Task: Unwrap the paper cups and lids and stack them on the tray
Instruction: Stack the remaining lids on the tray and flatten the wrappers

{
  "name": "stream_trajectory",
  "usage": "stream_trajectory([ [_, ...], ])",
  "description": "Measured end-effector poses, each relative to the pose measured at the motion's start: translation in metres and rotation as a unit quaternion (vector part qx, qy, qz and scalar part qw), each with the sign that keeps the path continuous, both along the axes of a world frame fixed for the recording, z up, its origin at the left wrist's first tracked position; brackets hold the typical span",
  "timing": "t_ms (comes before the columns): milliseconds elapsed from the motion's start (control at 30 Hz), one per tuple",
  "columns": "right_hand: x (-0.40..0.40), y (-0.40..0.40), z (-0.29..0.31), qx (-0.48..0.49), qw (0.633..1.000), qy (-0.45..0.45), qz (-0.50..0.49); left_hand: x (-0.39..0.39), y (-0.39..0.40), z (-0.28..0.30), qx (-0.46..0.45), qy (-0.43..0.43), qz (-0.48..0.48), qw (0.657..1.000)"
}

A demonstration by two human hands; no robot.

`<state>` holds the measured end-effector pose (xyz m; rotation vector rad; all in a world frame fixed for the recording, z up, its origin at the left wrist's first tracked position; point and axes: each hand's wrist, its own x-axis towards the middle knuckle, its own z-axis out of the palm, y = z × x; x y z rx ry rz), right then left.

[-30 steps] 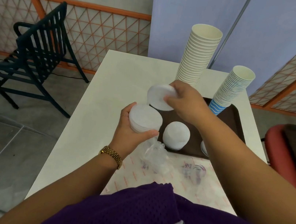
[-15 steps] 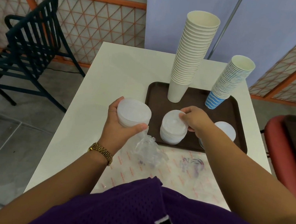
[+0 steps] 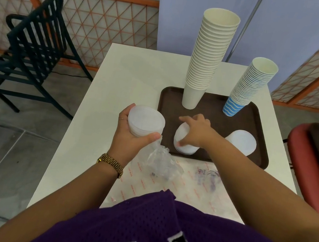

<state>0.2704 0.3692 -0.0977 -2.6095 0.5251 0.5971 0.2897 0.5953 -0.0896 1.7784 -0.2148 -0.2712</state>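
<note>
Two lid piles already sit on the tray (image 3: pixel 257 123). Our left hand (image 3: pixel 129 135) grips the wrapped lids (image 3: pixel 146 122) at nine o'clock; our right hand (image 3: pixel 196 131), fingers spread, rests on the near lid stack (image 3: pixel 180 142). We should seat each lid squarely, steadying the pile.

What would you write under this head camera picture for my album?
Left hand holds a half-unwrapped stack of white plastic lids; right hand rests on another on the brown tray.

Bare tray (image 3: pixel 214 119) just beyond right hand's fingertips (image 3: pixel 183 119); white cup stack (image 3: pixel 206 65) and blue cup stack (image 3: pixel 248 86) block farther reach. Second lid pile (image 3: pixel 242 141) flanks its right. Open table (image 3: pixel 131 79) left.
</note>
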Motion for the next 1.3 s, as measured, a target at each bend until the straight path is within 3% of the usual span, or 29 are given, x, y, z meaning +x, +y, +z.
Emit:
stream_trajectory([
  [233, -0.001, 0.012, -0.019, -0.118, 0.99, 0.014, 0.074, 0.0, 0.003, -0.002, -0.002, 0.004, 0.0, 1.0],
  [400, -0.004, 0.007, 0.001, -0.052, 0.997, 0.011, 0.055, 0.001, 0.004, -0.002, -0.006, 0.005, 0.001, 1.0],
  [633, -0.003, 0.029, 0.061, 0.088, 0.968, -0.232, 0.027, 0.002, 0.001, 0.001, -0.031, 0.008, -0.008, 0.999],
  [767, -0.003, 0.06, 0.091, 0.124, 0.963, -0.222, 0.091, 0.0, -0.005, 0.004, -0.051, 0.014, -0.028, 0.998],
  [900, -0.006, 0.085, 0.096, 0.099, 0.971, -0.174, 0.132, -0.001, -0.008, 0.005, -0.045, 0.001, -0.042, 0.998],
  [1167, -0.005, 0.083, 0.096, 0.145, 0.969, -0.179, 0.091, -0.002, -0.005, 0.009, -0.055, 0.013, -0.037, 0.998],
  [1300, -0.008, 0.076, 0.096, 0.181, 0.955, -0.23, 0.041, -0.004, -0.001, 0.006, -0.032, 0.004, -0.037, 0.999],
])
